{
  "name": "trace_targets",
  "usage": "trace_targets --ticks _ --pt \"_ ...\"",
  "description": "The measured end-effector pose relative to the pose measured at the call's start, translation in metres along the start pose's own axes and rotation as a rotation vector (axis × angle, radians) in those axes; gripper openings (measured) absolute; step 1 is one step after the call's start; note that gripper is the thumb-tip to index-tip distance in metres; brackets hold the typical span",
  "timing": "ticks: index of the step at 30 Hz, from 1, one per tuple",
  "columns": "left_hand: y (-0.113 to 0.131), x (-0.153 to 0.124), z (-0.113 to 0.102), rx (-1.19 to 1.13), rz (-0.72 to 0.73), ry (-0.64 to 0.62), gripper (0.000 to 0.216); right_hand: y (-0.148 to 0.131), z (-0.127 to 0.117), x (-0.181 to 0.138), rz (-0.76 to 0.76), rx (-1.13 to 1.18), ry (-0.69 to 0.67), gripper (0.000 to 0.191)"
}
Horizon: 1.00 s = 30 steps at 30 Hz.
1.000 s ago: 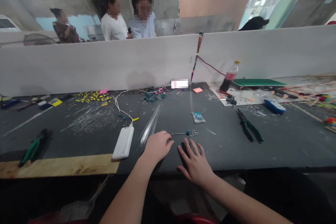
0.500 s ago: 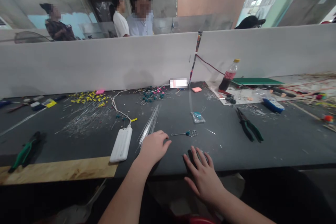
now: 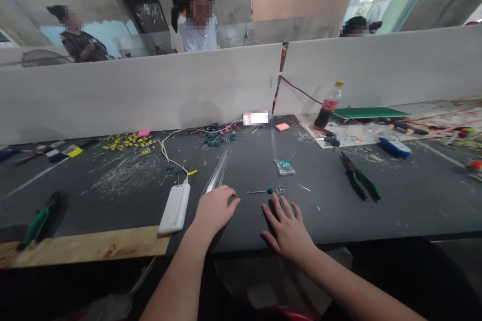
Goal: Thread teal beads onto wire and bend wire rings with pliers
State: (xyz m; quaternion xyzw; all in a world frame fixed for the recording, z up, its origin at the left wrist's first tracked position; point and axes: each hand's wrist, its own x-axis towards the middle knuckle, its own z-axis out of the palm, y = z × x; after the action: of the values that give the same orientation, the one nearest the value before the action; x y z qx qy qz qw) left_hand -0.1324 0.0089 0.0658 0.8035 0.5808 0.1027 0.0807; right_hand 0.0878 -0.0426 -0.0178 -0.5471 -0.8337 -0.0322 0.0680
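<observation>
My right hand (image 3: 288,228) is open, its fingers spread palm down over the grey tabletop. Its fingertips come close to a small racket-shaped wire piece (image 3: 258,192) with a teal part at its middle; whether they touch it I cannot tell. To the left, my left hand (image 3: 215,209) rests with fingers bent loosely and thumb apart, holding nothing I can see. It lies over the near end of a bundle of straight thin wires (image 3: 219,173). A white power bank (image 3: 175,208) with a cable stands left of that hand. Beyond the wire piece sits a small clear bag with teal contents (image 3: 284,166).
Green-handled pliers lie at right (image 3: 360,180), and another green-handled tool (image 3: 39,220) at left. Yellow-tipped (image 3: 126,141) and teal-tipped wires (image 3: 216,138) are scattered at the back. A cola bottle (image 3: 329,106) stands by the white partition (image 3: 150,93). People are behind it.
My right hand has moved forward, bringing its fingertips up to the wire piece. My left hand has shifted slightly left. Beyond the partition, people have moved a little.
</observation>
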Motion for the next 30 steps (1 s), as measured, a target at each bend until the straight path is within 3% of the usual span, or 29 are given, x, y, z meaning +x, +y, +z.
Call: trace_targets --ticks 6,11,18,24,30 --pt "-0.002 -0.002 -0.004 -0.014 -0.008 0.01 0.021 -0.005 0.003 -0.045 -0.082 -0.046 0.093 0.064" --pt "0.001 -0.002 -0.004 -0.008 0.007 0.018 0.02 -0.005 -0.001 -0.059 -0.098 -0.031 0.071 0.064" --pt "0.002 -0.001 -0.001 -0.023 0.007 0.016 0.019 -0.007 -0.003 -0.021 -0.044 0.024 -0.03 0.063" --pt "-0.003 0.001 0.001 -0.018 -0.005 -0.008 0.018 -0.002 -0.008 0.017 0.032 0.059 0.009 0.06" --pt "-0.004 0.0 0.0 -0.022 -0.005 -0.046 0.019 0.004 -0.008 0.006 -0.053 0.129 -0.042 0.056"
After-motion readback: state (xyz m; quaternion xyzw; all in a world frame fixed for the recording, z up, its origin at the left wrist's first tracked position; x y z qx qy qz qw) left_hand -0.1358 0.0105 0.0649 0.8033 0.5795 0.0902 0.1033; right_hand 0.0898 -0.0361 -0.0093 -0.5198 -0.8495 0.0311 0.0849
